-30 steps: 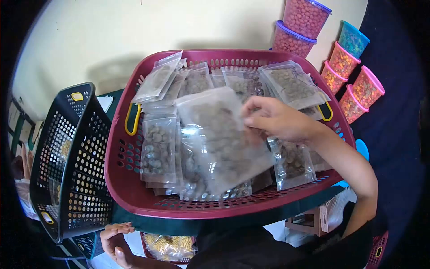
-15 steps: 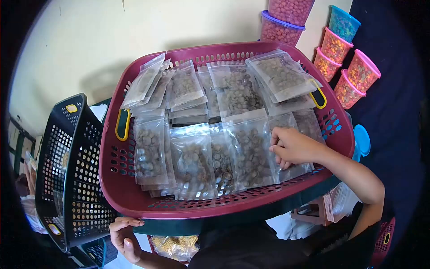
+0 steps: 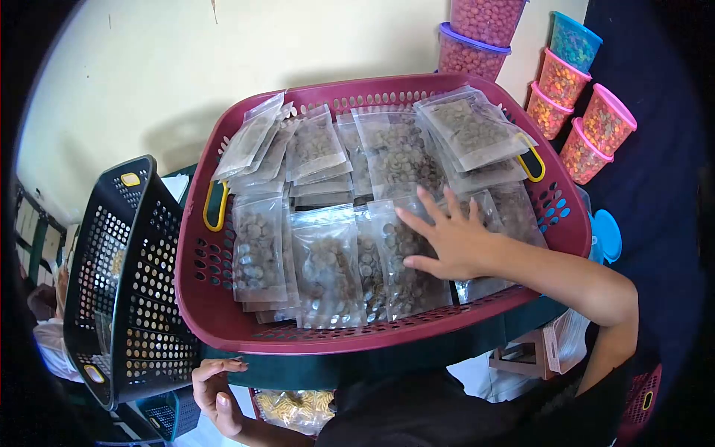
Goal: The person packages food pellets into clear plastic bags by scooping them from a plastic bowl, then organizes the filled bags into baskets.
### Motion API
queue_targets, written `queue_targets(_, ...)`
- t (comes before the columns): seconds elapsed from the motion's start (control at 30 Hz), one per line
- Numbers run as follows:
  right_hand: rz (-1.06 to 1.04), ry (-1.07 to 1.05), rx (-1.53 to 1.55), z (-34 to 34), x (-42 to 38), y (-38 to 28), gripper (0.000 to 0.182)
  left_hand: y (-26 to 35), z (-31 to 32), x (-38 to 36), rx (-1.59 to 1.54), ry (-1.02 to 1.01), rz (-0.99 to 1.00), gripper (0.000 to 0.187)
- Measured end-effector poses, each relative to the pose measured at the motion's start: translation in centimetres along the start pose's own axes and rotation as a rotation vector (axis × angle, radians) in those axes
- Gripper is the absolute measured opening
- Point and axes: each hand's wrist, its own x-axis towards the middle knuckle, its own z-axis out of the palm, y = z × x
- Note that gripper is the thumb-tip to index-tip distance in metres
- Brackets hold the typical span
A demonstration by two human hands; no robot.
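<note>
A maroon basket (image 3: 195,309) with yellow handles holds rows of clear zip bags filled with small dark round pieces. My right hand (image 3: 458,237) is over the front right bags, fingers spread, holding nothing. Its thumb and fingers lie over a front bag (image 3: 402,279); whether they press on it is hard to tell. My left hand (image 3: 218,395) is below the basket's front left edge, near the dark green table edge (image 3: 298,366), with its fingers loosely bent and apart and nothing in it.
Black perforated baskets (image 3: 153,298) stand at the left. Tubs of pink pieces (image 3: 473,56) and tubs of orange and green pieces (image 3: 562,78) are stacked at the back right. Below the table is a bag of yellow pieces (image 3: 298,406). A person's sleeve (image 3: 56,346) shows at far left.
My right hand has moved left and its curled fingers have spread out. A front right bag has shifted. The view has moved slightly, and my left hand keeps about the same pose.
</note>
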Motion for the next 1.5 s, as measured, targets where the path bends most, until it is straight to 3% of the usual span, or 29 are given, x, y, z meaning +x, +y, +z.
queue_targets(0.03, 0.027, -0.097, -0.035, 0.1, 0.1, -0.2, 0.068, 0.1, -0.1, 0.0, 0.005, -0.011, 0.010, 0.041)
queue_targets(0.33, -0.018, -0.062, 0.004, -0.7, -0.3, 0.1, 0.067, 0.7, -0.3, -1.0, -0.001, 0.002, 0.004, 0.041)
queue_targets(0.4, -0.050, 0.059, 0.093, -1.5, -1.6, -0.1, 0.065, 1.0, 0.5, -1.1, 0.004, 0.016, 0.024, 0.042)
queue_targets(0.5, -0.232, 0.422, 0.241, -3.4, -5.4, -1.7, 0.058, 1.2, 2.3, -1.2, -0.160, -0.090, 0.110, 0.042)
queue_targets(0.53, -0.278, 0.514, 0.262, -3.9, -7.1, -2.9, 0.056, 1.3, 3.2, -1.1, -0.223, -0.170, 0.103, 0.044)
queue_targets(0.57, -0.318, 0.557, 0.263, -4.0, -8.6, -4.0, 0.055, 2.5, 6.5, -1.5, -0.308, -0.078, 0.010, 0.050)
queue_targets(0.6, -0.356, 0.600, 0.263, -3.5, -9.8, -5.2, 0.055, 2.9, 8.3, -1.5, -0.457, -0.252, -0.170, 0.059)
queue_targets(0.63, -0.357, 0.651, 0.279, -2.4, -10.6, -6.6, 0.056, 2.2, 9.5, -1.7, -0.409, -0.608, -0.313, 0.071)
queue_targets(0.67, -0.357, 0.705, 0.294, -1.2, -11.2, -8.0, 0.056, 1.4, 11.0, -2.2, -0.412, -0.632, -0.314, 0.071)
queue_targets(0.73, -0.427, 0.849, 0.385, 2.7, -10.7, -10.5, 0.055, -0.5, 14.7, -4.0, 0.224, -0.731, 0.397, 0.065)
queue_targets(0.8, -0.441, 0.991, 0.311, 6.8, -9.4, -11.7, 0.054, -3.1, 18.6, -6.3, 0.846, -0.692, 1.133, 0.059)
queue_targets(0.87, -0.423, 0.934, 0.283, 10.2, -8.8, -10.7, 0.054, -6.1, 21.6, -8.8, 1.450, -0.478, 1.865, 0.054)
queue_targets(0.9, -0.428, 0.868, 0.260, 11.5, -9.1, -10.3, 0.054, -8.4, 22.4, -10.7, 1.492, -0.264, 1.981, 0.067)
queue_targets(0.93, -0.401, 0.872, 0.260, 12.6, -9.9, -9.9, 0.054, -8.6, 23.8, -11.2, 1.463, -0.267, 1.998, 0.067)
queue_targets(0.97, -0.360, 0.730, 0.368, 13.7, -11.2, -9.3, 0.055, -8.7, 25.1, -11.9, 2.056, 0.617, 2.099, 0.074)
queue_targets(1.0, -0.316, 0.591, 0.478, 14.8, -12.4, -8.5, 0.055, -8.5, 26.2, -12.2, 2.464, 1.721, 1.813, 0.082)
queue_targets(1.03, -0.374, 0.605, 0.517, 16.5, -13.5, -7.3, 0.055, -7.9, 25.6, -11.4, 2.340, 1.599, 2.275, 0.089)
queue_targets(1.2, -0.135, 0.722, 0.510, 20.2, -19.2, -2.0, 0.055, -4.5, 29.6, -15.8, 1.853, 1.740, 2.527, 0.090)
queue_targets(1.27, 0.082, 0.573, 0.455, 18.4, -22.1, -0.4, 0.055, -2.7, 32.1, -18.3, 1.648, 1.801, 2.592, 0.091)
queue_targets(1.37, 0.074, 0.603, 0.468, 17.9, -24.9, 0.0, 0.058, -0.2, 35.2, -22.5, 1.320, 1.855, 2.679, 0.092)
queue_targets(1.4, 0.035, 0.617, 0.503, 17.8, -26.1, 0.1, 0.058, 0.3, 36.4, -23.5, 1.296, 1.868, 2.661, 0.092)
queue_targets(1.47, 0.048, 0.667, 0.514, 19.5, -28.9, 0.7, 0.056, 0.4, 38.6, -24.9, 1.576, 1.877, 2.697, 0.085)
queue_targets(1.5, 0.067, 0.663, 0.483, 20.7, -30.5, 1.7, 0.055, -0.4, 39.7, -25.1, 1.746, 1.752, 2.695, 0.081)
